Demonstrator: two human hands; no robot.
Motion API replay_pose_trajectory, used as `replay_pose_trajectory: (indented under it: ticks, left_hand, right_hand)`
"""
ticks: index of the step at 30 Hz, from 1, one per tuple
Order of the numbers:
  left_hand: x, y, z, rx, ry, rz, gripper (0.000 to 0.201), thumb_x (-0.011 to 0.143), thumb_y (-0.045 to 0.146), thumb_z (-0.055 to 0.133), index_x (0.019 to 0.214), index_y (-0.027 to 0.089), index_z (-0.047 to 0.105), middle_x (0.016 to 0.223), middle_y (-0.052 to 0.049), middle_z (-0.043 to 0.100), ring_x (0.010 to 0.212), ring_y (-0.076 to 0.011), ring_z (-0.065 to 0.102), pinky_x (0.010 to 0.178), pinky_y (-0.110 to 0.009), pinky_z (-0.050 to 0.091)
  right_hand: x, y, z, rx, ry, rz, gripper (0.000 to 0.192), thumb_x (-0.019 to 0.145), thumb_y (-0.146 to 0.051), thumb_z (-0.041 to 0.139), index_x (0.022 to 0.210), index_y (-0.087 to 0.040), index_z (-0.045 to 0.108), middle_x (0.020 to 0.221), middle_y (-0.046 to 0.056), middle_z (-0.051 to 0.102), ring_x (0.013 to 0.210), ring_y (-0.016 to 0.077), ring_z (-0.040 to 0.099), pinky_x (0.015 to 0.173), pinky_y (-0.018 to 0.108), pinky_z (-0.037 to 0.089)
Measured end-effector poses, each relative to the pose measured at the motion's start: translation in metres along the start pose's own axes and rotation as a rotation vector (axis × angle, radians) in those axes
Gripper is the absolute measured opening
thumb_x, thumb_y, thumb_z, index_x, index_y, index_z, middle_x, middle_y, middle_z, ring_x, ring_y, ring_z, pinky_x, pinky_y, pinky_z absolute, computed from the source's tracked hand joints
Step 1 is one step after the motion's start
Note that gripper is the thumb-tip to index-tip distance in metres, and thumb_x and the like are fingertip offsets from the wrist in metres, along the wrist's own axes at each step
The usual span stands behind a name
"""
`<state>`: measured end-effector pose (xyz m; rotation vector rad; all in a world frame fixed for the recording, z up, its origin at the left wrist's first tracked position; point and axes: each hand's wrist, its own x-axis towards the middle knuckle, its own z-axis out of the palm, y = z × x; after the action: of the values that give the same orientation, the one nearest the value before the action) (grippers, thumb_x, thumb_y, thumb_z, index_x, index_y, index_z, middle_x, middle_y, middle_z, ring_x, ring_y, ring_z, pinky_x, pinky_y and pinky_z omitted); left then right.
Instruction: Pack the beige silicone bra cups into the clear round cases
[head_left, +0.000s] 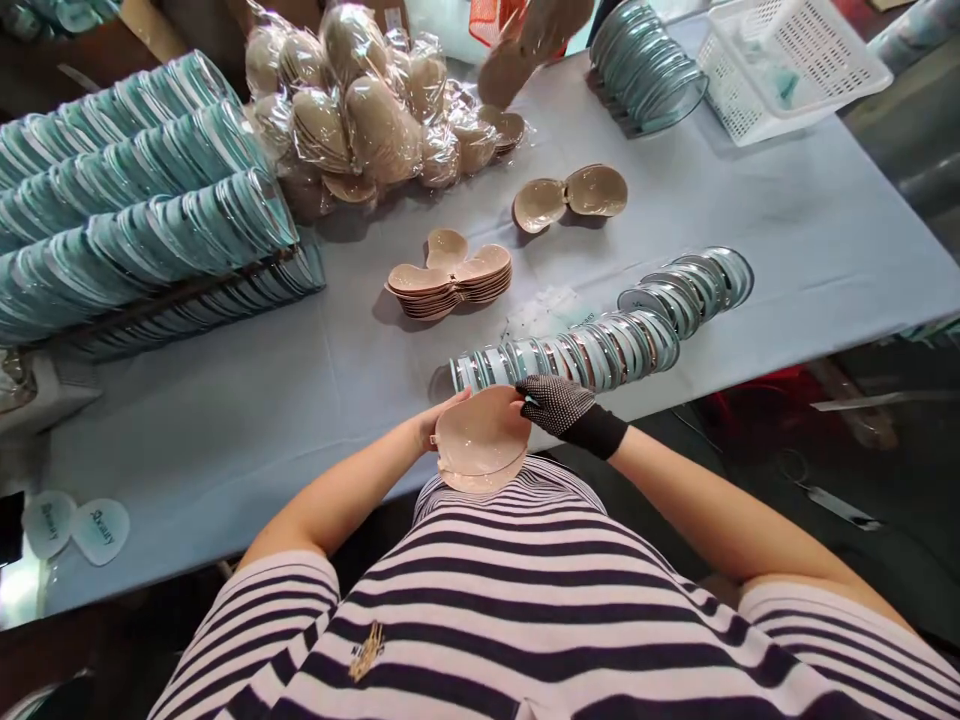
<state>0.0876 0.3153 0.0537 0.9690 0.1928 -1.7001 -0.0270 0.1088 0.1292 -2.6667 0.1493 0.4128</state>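
Right at the near table edge, against the striped shirt, both hands close on 1 beige silicone cup [480,440], its hollow side facing up. The bare left hand [435,422] pinches the cup's left rim with curled fingers, while the right hand [556,403], in a dark dotted glove, grips the right rim from the far side; neither hand is open. The cup's long axis runs left to right between them, so each hand sits at 1 end and both are equally close. Just beyond the gloved hand, a row of round clear cases [600,345] curves away to the right across the pale blue table [225,420]. Farther out lie a stack of cups [450,280] and a joined pair [570,195].
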Motion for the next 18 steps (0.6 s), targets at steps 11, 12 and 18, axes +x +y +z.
replay_pose_trajectory:
  ticks: [11, 12, 18]
  left_hand:
    - [0.000, 0.025, 0.019, 0.247, -0.140, -0.004, 0.070, 0.063, 0.020, 0.080, 0.130, 0.020, 0.059, 0.121, -0.010, 0.068, 0.108, -0.0267, 0.065, 0.092, -0.035, 0.049]
    - [-0.002, 0.026, 0.021, 0.260, -0.094, -0.006, 0.071, 0.060, 0.017, 0.080, 0.127, 0.019, 0.060, 0.116, -0.010, 0.069, 0.104, -0.0263, 0.066, 0.087, -0.033, 0.050]
    - [-0.004, 0.014, 0.012, 0.062, 0.133, 0.074, 0.059, 0.055, 0.018, 0.078, 0.113, 0.014, 0.064, 0.103, -0.010, 0.073, 0.089, -0.0255, 0.068, 0.075, -0.031, 0.051]
  right_hand:
    - [0.063, 0.067, -0.023, 0.369, -0.266, -0.267, 0.033, 0.098, -0.033, 0.044, 0.112, -0.013, 0.066, 0.110, 0.012, 0.069, 0.099, 0.0207, 0.063, 0.089, 0.031, 0.047]
    - [0.075, 0.092, -0.030, 0.424, -0.203, -0.180, 0.034, 0.098, -0.032, 0.043, 0.119, -0.014, 0.063, 0.116, 0.011, 0.068, 0.105, 0.0203, 0.062, 0.093, 0.031, 0.046]
    - [0.141, 0.224, -0.036, 0.040, -0.005, 0.758, 0.072, 0.082, -0.036, 0.070, 0.142, -0.007, 0.043, 0.134, 0.026, 0.055, 0.123, 0.0321, 0.054, 0.101, 0.042, 0.043]
